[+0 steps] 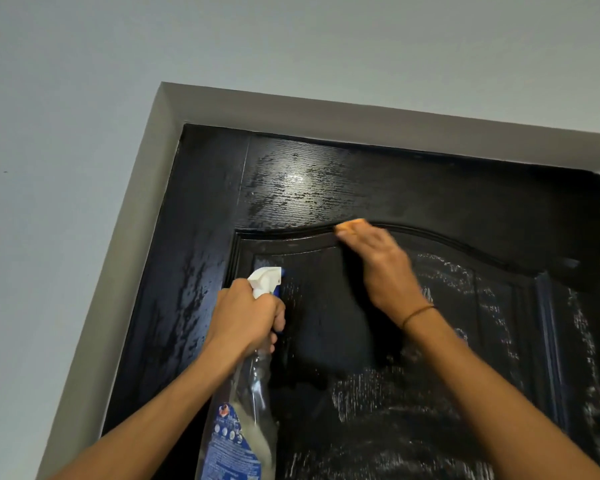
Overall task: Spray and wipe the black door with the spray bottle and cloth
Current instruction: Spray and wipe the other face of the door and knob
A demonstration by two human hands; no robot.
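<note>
Your left hand [246, 315] has its grip clamped round the neck of the spray bottle [248, 393], fingers curled over the blue trigger just under the white nozzle head. The bottle's clear body hangs down from that grip along your left forearm, its blue label near the bottom edge of the view, and the nozzle points up and toward the black door [378, 188].

Your right hand [378, 261] is up and to the right of the left grip, blurred, its fingertips against the arched moulding of the door's upper panel. A scrap of orange cloth [355, 223] shows just past those fingertips, touching the moulding; most of it is hidden under the hand, so you cannot tell how the fingers close on it. A thin band [418, 313] circles your right wrist.

Above your right grip the door's top rail shines wet. Below and to the right of it, the panel carries pale, streaky smears. A grey frame [146, 237] borders the door, set in a pale wall [66, 133] left of your left grip.
</note>
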